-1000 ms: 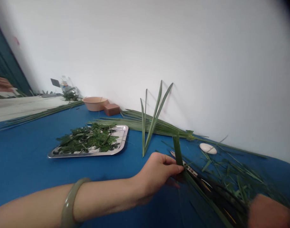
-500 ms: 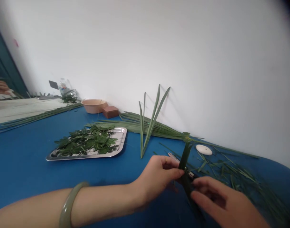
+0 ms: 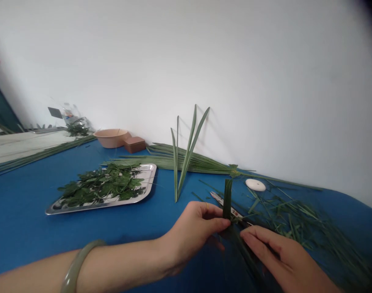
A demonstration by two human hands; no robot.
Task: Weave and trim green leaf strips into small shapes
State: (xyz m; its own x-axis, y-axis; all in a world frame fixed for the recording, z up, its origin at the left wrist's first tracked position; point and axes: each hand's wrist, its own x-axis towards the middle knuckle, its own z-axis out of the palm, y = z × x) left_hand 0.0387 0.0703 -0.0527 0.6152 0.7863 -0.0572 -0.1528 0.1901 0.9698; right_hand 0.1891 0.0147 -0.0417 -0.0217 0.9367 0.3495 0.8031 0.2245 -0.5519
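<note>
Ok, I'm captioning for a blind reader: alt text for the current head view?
The left hand pinches a green leaf strip above a blue table, the right hand close beside. Scissors lie behind the strip; a metal tray of leafy sprigs sits left.

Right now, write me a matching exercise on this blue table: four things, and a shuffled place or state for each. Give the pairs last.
1. Left hand
2. Metal tray
3. White oval object
4. Pinkish bowl

A. Beside the brown box
B. Bearing leafy sprigs
C. Near scattered leaf clippings
D. Pinching a dark green strip

Pairs: 1-D, 2-B, 3-C, 4-A.
</note>
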